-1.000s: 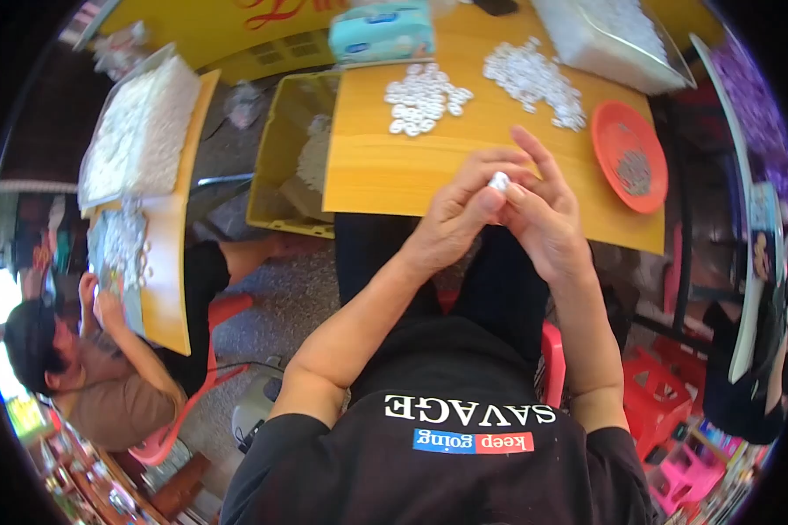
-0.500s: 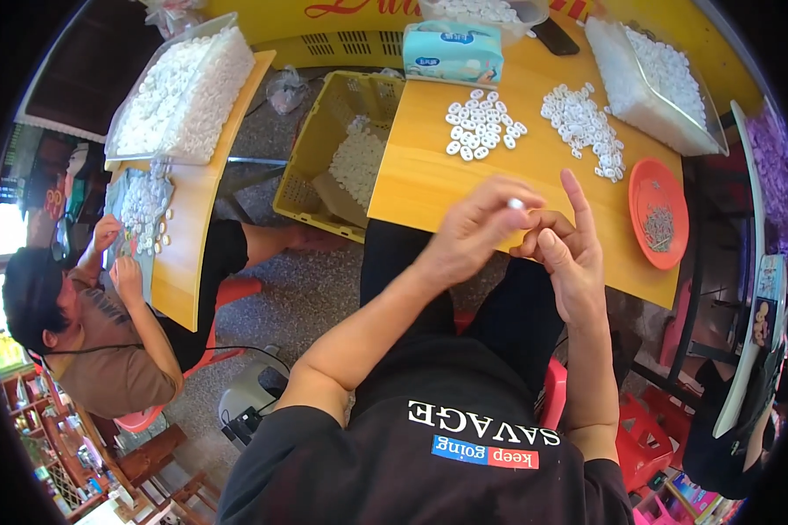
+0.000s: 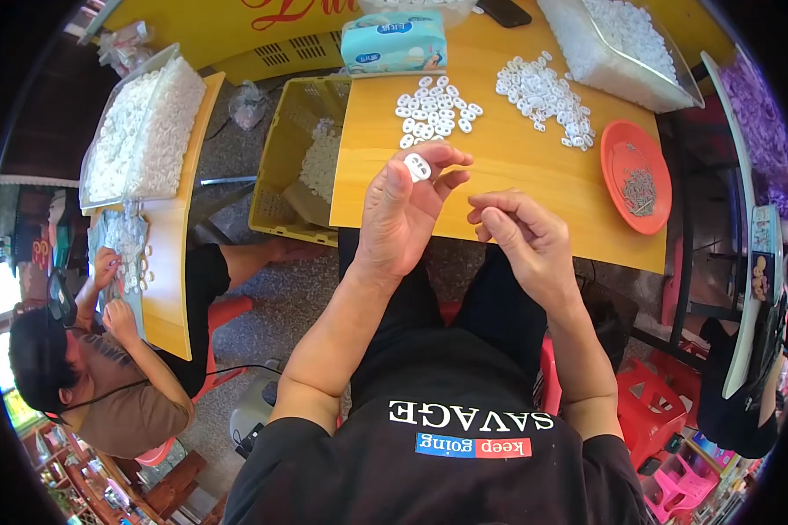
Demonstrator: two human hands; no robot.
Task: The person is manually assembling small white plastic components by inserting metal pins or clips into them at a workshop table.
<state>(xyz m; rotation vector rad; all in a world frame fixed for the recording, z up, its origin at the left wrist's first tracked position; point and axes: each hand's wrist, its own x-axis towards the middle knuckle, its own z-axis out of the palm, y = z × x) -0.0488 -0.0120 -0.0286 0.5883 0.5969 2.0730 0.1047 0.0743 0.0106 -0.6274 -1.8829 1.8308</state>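
Note:
My left hand [image 3: 400, 217] is raised over the table's near edge, palm turned up. Between its thumb and fingers it pinches a small white oval plastic piece [image 3: 418, 168] with two holes. My right hand [image 3: 538, 249] hovers just to the right, apart from it, thumb and forefinger pressed together; anything between those fingertips is too small to make out. Beyond my left hand lies a loose group of similar white ovals [image 3: 438, 109]. Farther right is a pile of white pieces [image 3: 543, 94]. Small metal pins [image 3: 639, 192] sit in a red plate [image 3: 620, 140] at the right.
A tissue pack [image 3: 394, 44], a dark phone [image 3: 504, 11] and a clear bin of white pieces [image 3: 617, 66] stand at the back. A yellow crate [image 3: 265, 188] is left of the table [image 3: 368, 188]. Farther left, a co-worker [image 3: 118, 376] handles pieces at another table.
My hands have separated. My left hand has moved left and turned palm up, showing the white oval; my right forefinger, stretched out before, is now curled against the thumb. The view has shifted.

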